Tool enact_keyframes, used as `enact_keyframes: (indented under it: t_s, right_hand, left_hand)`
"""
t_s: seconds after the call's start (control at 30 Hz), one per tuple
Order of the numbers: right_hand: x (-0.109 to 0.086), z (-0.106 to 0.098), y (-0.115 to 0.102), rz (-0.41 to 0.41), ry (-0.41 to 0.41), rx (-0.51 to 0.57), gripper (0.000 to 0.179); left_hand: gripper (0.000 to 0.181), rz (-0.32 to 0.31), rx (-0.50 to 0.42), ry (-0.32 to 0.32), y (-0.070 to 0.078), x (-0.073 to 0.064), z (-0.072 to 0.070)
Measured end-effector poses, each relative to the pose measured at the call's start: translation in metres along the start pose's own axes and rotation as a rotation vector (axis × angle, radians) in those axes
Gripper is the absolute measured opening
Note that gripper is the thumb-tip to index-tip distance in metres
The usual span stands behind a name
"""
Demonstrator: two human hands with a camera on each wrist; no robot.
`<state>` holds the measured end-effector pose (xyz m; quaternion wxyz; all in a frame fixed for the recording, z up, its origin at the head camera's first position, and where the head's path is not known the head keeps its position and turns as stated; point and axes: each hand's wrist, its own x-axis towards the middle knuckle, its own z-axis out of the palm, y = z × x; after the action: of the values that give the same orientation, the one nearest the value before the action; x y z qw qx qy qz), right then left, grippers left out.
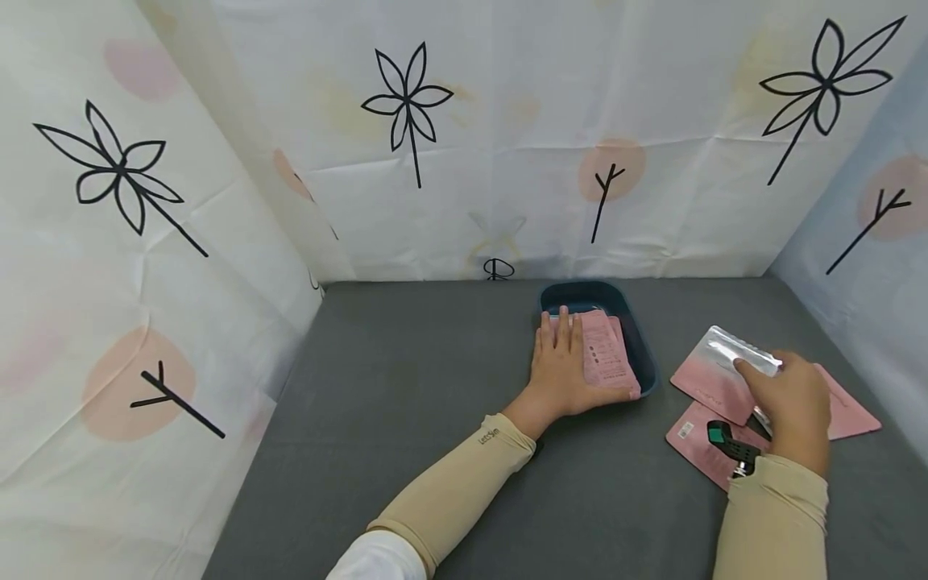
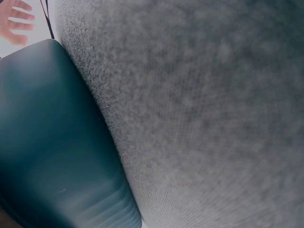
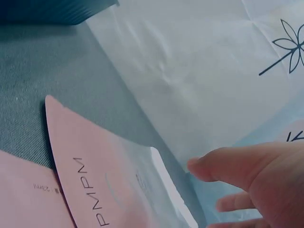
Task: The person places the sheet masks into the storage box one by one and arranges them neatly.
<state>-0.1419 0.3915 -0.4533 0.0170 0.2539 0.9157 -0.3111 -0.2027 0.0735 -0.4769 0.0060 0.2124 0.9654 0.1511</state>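
Note:
In the head view my left hand lies with straight fingers across pink sachets in a dark blue plastic bin. The left wrist view shows only the bin's outer wall up close. Farther right, my right hand is at the silver end of a pink face mask sachet lettered PMPM. In the right wrist view, its thumb and fingers are spread apart beside that sachet's edge, with nothing seen between them. Part of this sachet is hidden by the hand in the head view.
More pink sachets lie beneath and beside the right hand, one nearer me and another to the right. All rest on a grey cloth-covered table. White patterned fabric closes off the back and both sides.

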Motion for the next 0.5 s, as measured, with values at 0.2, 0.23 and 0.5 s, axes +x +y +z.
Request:
enact_keyframes:
  t_s: [0.2,0.23,0.5]
  right_hand:
    - [-0.0008,0.0017,0.0015,0.040,-0.014,-0.025,0.094]
    - [-0.0009,0.0026,0.0019,0.049,-0.021,-0.022,0.095]
    - [0.0002,0.0073,0.0062,0.060,-0.019,-0.022,0.090]
  left_hand:
    - [0.144,-0.004,0.019,-0.009,0.0001,-0.0001,-0.0006]
    - [0.144,-0.002,0.020,-0.009,0.0000,0.0000,-0.0007]
    - [0.145,-0.003,0.007,-0.017,-0.0005,0.0001,0.0004]
